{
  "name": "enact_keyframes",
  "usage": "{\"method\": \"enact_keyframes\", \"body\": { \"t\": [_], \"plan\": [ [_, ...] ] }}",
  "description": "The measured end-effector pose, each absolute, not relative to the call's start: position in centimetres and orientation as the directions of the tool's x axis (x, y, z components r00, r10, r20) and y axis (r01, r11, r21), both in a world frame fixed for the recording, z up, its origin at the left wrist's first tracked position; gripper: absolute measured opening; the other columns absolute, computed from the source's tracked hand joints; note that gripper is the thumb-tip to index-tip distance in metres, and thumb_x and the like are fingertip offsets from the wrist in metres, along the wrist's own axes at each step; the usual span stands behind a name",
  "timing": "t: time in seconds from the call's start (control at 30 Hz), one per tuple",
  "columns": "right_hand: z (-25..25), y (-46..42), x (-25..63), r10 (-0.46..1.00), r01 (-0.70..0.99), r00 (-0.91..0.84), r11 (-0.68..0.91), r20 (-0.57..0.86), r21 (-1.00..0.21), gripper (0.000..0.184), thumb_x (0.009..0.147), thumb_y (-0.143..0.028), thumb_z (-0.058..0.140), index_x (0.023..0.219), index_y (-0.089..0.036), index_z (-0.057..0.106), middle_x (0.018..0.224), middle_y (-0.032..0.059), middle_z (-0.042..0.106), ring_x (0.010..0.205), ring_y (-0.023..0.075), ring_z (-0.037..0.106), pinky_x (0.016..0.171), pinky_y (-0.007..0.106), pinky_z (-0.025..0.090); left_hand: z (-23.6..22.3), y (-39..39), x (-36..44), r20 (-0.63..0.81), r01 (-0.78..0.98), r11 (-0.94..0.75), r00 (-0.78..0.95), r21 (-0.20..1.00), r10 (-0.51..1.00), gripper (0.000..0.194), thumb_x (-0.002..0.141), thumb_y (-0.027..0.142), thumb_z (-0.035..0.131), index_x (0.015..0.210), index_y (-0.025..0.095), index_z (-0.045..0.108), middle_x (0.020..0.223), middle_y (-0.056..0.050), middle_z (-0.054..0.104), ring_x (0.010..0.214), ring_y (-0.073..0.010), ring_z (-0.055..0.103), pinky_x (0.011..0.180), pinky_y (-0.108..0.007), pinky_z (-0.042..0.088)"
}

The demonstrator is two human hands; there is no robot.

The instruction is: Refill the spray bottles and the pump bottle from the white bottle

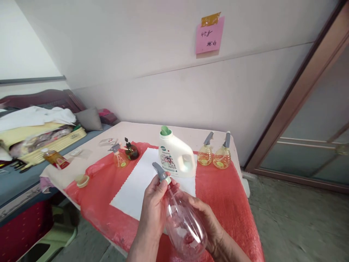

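Observation:
I hold an empty clear spray bottle [183, 222] tilted over the red cloth [220, 196]. My left hand [152, 207] grips its neck just below the grey trigger head [160, 171]. My right hand [205, 220] cups the bottle's body from the right side. Both hands are closed around the bottle. Behind them lies a white mat [141, 180], with a white detergent jug [176, 154] with a green cap standing on its far edge.
Two filled yellow spray bottles [214, 154] stand at the back right. Another small spray bottle [119, 157] and a dark one [131, 150] sit at the left. A loose lid [82, 180] lies near the table's left edge. A cluttered bed [35, 134] is on the left.

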State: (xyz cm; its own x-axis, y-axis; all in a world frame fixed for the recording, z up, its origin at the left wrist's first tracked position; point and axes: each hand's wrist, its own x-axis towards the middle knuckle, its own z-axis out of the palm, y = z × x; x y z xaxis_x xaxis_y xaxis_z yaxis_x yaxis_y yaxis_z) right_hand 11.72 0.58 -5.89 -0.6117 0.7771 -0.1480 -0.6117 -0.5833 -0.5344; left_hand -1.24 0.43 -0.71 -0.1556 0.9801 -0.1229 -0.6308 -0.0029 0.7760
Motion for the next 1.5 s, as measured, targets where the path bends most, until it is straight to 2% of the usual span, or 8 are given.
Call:
{"method": "enact_keyframes", "body": {
  "t": [0.3, 0.43, 0.57, 0.73, 0.9, 1.07, 1.27, 1.5],
  "plan": [
    [-6.0, -0.3, 10.6, 0.889, -0.538, -0.453, -0.334, -0.068, -0.774, 0.064, 0.072, -0.056, 0.075, 0.123, -0.025, 0.050, 0.131, 0.0099, 0.052, 0.113, 0.0261, 0.056, 0.092, 0.038, 0.047, -0.9, 1.1, -3.1, -0.081, -0.548, -0.284, -0.548, 0.787, 0.832, 0.033, 0.071, 0.034, 0.081, 0.097, 0.018, 0.069, 0.083, -0.003, 0.069, 0.080, -0.0160, 0.067, 0.087, -0.034, 0.052],
    [-7.4, -0.7, 10.3, 0.958, -0.265, -0.259, 0.049, 0.120, -0.963, 0.075, 0.066, -0.040, 0.081, 0.128, -0.027, 0.042, 0.132, 0.0104, 0.048, 0.121, 0.0275, 0.051, 0.100, 0.041, 0.045, -0.4, 0.9, -3.3, -0.068, -0.572, -0.260, -0.488, 0.778, 0.870, 0.032, 0.076, 0.039, 0.076, 0.097, 0.016, 0.069, 0.088, -0.009, 0.072, 0.092, -0.0225, 0.069, 0.091, -0.037, 0.050],
    [-7.6, -0.3, 10.7, 0.899, 0.074, -0.139, 0.428, 0.415, -0.901, 0.074, 0.067, -0.030, 0.076, 0.131, -0.025, 0.041, 0.129, 0.0110, 0.049, 0.119, 0.0282, 0.051, 0.101, 0.043, 0.045, -0.1, 0.8, -3.4, -0.057, -0.577, -0.222, -0.426, 0.786, 0.903, 0.031, 0.079, 0.038, 0.073, 0.099, 0.015, 0.069, 0.097, -0.013, 0.074, 0.101, -0.0261, 0.067, 0.091, -0.038, 0.049],
    [-6.0, -0.2, 11.6, 0.953, -0.331, -0.304, -0.117, -0.011, -0.936, 0.063, 0.069, -0.052, 0.074, 0.120, -0.022, 0.051, 0.117, 0.0107, 0.060, 0.105, 0.0273, 0.060, 0.082, 0.037, 0.054, -0.3, 0.7, -3.9, -0.053, -0.592, -0.166, -0.334, 0.788, 0.941, 0.029, 0.079, 0.035, 0.074, 0.100, 0.016, 0.070, 0.103, -0.013, 0.073, 0.103, -0.0266, 0.067, 0.092, -0.038, 0.048],
    [-5.9, -0.9, 11.6, 0.696, -0.549, -0.671, -0.697, -0.254, -0.461, 0.065, 0.077, -0.073, 0.055, 0.113, -0.019, 0.055, 0.103, 0.0117, 0.065, 0.078, 0.0252, 0.068, 0.054, 0.028, 0.052, -0.3, 0.6, -3.4, 0.006, -0.605, -0.166, -0.257, 0.779, 0.966, 0.027, 0.079, 0.034, 0.073, 0.098, 0.016, 0.071, 0.096, -0.011, 0.072, 0.096, -0.0251, 0.067, 0.092, -0.040, 0.049],
    [-5.8, -0.9, 11.0, 0.691, -0.530, -0.646, -0.711, -0.323, -0.462, 0.065, 0.083, -0.073, 0.052, 0.119, -0.019, 0.052, 0.122, 0.0140, 0.059, 0.086, 0.0262, 0.068, 0.054, 0.027, 0.053, -0.5, 0.7, -3.1, 0.028, -0.601, -0.239, -0.338, 0.763, 0.941, 0.024, 0.078, 0.032, 0.074, 0.096, 0.016, 0.071, 0.085, -0.007, 0.068, 0.087, -0.0207, 0.066, 0.087, -0.037, 0.051],
    [-6.1, -1.6, 10.5, 0.936, -0.597, -0.345, -0.277, -0.071, -0.753, 0.082, 0.066, -0.045, 0.085, 0.133, -0.034, 0.040, 0.145, 0.0064, 0.042, 0.122, 0.0267, 0.054, 0.086, 0.034, 0.053, -0.4, 1.0, -3.5, -0.016, -0.579, -0.317, -0.497, 0.751, 0.868, 0.024, 0.076, 0.032, 0.076, 0.093, 0.016, 0.071, 0.091, -0.008, 0.070, 0.091, -0.0213, 0.067, 0.092, -0.038, 0.049],
    [-7.1, -1.4, 10.8, 0.721, -0.522, -0.634, -0.666, -0.280, -0.532, 0.080, 0.083, -0.083, 0.036, 0.128, -0.018, 0.046, 0.098, 0.0129, 0.065, 0.057, 0.0149, 0.064, 0.046, 0.021, 0.046, -0.3, 0.6, -3.1, 0.053, -0.578, -0.280, -0.378, 0.767, 0.924, 0.022, 0.081, 0.032, 0.072, 0.097, 0.018, 0.070, 0.088, -0.007, 0.070, 0.093, -0.0225, 0.067, 0.091, -0.039, 0.049]
  ]
}}
